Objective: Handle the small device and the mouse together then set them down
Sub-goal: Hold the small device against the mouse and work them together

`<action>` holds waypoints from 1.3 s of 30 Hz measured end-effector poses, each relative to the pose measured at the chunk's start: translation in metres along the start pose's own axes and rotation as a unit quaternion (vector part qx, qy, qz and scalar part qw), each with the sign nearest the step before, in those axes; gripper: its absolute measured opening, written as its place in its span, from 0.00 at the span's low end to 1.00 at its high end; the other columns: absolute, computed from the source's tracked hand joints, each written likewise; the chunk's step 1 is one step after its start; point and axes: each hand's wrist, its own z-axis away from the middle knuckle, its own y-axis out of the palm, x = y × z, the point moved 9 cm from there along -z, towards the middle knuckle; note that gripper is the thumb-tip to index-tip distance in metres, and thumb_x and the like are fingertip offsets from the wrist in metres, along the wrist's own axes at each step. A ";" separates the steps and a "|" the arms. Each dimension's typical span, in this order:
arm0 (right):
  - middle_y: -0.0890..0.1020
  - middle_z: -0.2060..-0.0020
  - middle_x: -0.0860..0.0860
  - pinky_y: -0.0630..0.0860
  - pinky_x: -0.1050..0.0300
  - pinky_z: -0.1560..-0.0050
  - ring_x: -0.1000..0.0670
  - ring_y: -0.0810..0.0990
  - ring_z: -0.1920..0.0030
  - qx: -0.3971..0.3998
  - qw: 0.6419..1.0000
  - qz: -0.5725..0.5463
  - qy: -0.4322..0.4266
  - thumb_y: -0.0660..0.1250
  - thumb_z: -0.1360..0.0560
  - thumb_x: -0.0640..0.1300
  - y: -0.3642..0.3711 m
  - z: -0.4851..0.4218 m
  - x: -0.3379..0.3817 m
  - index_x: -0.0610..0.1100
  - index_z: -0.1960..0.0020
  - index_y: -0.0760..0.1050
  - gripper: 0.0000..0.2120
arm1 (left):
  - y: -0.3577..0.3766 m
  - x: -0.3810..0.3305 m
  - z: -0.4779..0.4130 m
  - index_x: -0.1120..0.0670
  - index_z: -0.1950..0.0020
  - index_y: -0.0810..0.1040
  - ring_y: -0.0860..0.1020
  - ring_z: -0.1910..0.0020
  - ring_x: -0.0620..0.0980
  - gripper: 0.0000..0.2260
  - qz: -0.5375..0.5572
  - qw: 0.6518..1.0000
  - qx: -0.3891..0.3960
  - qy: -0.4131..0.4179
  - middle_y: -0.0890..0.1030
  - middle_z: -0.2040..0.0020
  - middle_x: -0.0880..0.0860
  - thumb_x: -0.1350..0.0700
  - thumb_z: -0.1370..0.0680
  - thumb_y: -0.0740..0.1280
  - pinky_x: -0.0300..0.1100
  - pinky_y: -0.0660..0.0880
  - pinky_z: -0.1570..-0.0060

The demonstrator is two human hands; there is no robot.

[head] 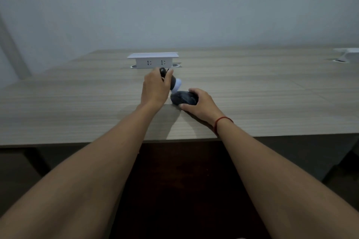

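Note:
My left hand [154,89] grips a small device [175,84] with a dark body and a white rounded end. It is tilted, the white end pointing down to the right and touching or nearly touching the mouse. A dark computer mouse [183,98] lies on the wooden desk [77,103]. My right hand [202,103] wraps around the mouse from the right, thumb along its near side and fingers over its far side. Most of the device's body is hidden under my left fingers.
A white pop-up socket box [153,60] stands on the desk just behind my left hand. Another white raised box [347,53] sits at the far right edge. The desk's front edge [97,142] runs below my forearms. A plain wall lies behind.

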 end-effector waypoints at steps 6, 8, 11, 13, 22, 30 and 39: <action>0.75 0.38 0.47 0.73 0.56 0.39 0.48 0.75 0.39 -0.002 1.000 0.002 -0.010 0.77 0.32 0.50 0.000 0.002 0.003 0.40 0.31 0.70 0.34 | 0.013 0.008 0.013 0.63 0.47 0.74 0.76 0.55 0.57 0.16 -0.076 0.996 0.035 -0.011 0.78 0.51 0.61 0.49 0.19 0.61 0.48 0.72 0.56; 0.75 0.36 0.45 0.73 0.54 0.37 0.46 0.74 0.37 -0.018 1.000 0.007 -0.008 0.78 0.33 0.50 -0.004 0.001 0.001 0.40 0.31 0.70 0.35 | 0.011 0.020 0.018 0.63 0.46 0.74 0.75 0.56 0.56 0.15 -0.102 0.994 0.036 -0.029 0.78 0.50 0.61 0.50 0.19 0.61 0.47 0.71 0.57; 0.74 0.34 0.45 0.70 0.58 0.37 0.46 0.73 0.35 -0.005 1.000 -0.010 -0.008 0.76 0.31 0.46 -0.003 0.005 0.004 0.40 0.29 0.67 0.34 | 0.004 0.022 0.023 0.62 0.48 0.75 0.75 0.57 0.55 0.16 -0.060 0.998 0.001 -0.024 0.78 0.53 0.59 0.49 0.20 0.61 0.47 0.72 0.58; 0.72 0.31 0.45 0.69 0.57 0.36 0.46 0.72 0.32 0.010 1.000 -0.027 -0.003 0.75 0.29 0.44 -0.001 0.006 0.004 0.41 0.26 0.64 0.35 | 0.002 0.013 0.023 0.62 0.51 0.75 0.75 0.57 0.54 0.16 -0.009 1.000 -0.015 0.006 0.77 0.56 0.57 0.49 0.20 0.61 0.45 0.72 0.58; 0.64 0.25 0.43 0.65 0.60 0.36 0.45 0.67 0.27 0.063 0.996 -0.054 0.019 0.67 0.24 0.36 0.003 0.006 0.001 0.46 0.22 0.54 0.35 | 0.004 0.039 0.020 0.62 0.48 0.73 0.72 0.55 0.51 0.13 -0.027 0.998 0.006 -0.054 0.73 0.54 0.55 0.51 0.19 0.60 0.43 0.68 0.57; 0.79 0.40 0.44 0.68 0.59 0.48 0.46 0.77 0.41 -0.086 0.995 -0.021 0.052 0.55 0.19 0.44 -0.017 0.008 -0.004 0.40 0.34 0.72 0.17 | 0.004 0.021 0.025 0.62 0.56 0.74 0.73 0.62 0.53 0.15 0.042 0.999 0.018 0.019 0.75 0.61 0.55 0.50 0.20 0.63 0.44 0.71 0.60; 0.79 0.44 0.51 0.76 0.48 0.43 0.49 0.77 0.45 -0.054 0.996 0.057 0.036 0.68 0.31 0.65 -0.009 0.007 -0.004 0.48 0.35 0.72 0.31 | 0.019 -0.007 0.015 0.60 0.51 0.75 0.76 0.58 0.53 0.13 0.031 0.997 0.059 0.040 0.77 0.57 0.55 0.50 0.20 0.62 0.46 0.76 0.56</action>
